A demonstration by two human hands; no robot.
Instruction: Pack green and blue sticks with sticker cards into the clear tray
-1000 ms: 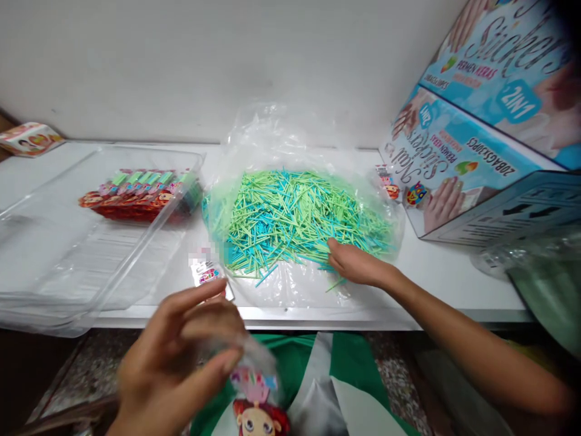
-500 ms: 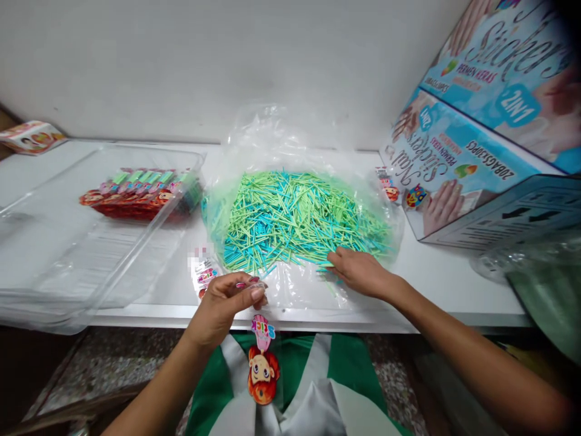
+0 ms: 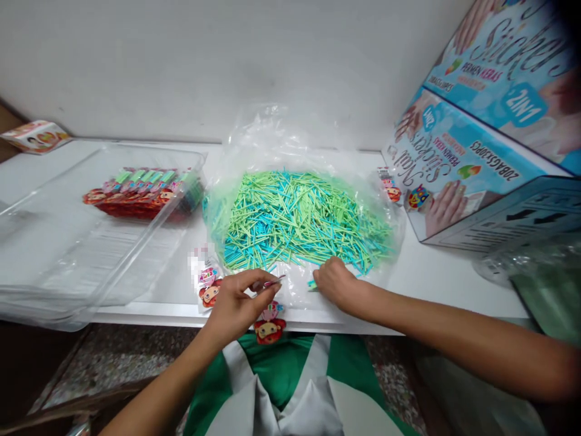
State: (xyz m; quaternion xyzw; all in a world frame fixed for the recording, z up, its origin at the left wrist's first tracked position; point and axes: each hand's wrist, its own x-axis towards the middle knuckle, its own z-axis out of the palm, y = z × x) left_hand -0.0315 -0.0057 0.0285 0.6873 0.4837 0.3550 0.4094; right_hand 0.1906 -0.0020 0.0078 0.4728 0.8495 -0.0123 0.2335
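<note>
Between thumb and fingers, my left hand (image 3: pixel 247 303) pinches the top of a small clear packet (image 3: pixel 270 330) printed with a red-haired cartoon figure, which hangs over the table's front edge. My right hand (image 3: pixel 338 284) is closed on a few green and blue sticks (image 3: pixel 312 284), their ends poking out toward my left hand. Behind both hands, a large heap of thin green and blue sticks (image 3: pixel 295 218) lies on an open clear plastic bag (image 3: pixel 267 136). Another printed packet (image 3: pixel 209 293) rests on the table just left of my left hand.
A clear plastic tray (image 3: pixel 136 260) at the left holds a row of filled packets (image 3: pixel 140 197). Blue printed boxes (image 3: pixel 458 175) stand at the right, with a packet (image 3: pixel 391 189) beside them. A small box (image 3: pixel 39 138) sits at the far left.
My right hand has drawn back from the heap toward my left hand with sticks in it. My left hand has moved slightly right, and its packet has swung up.
</note>
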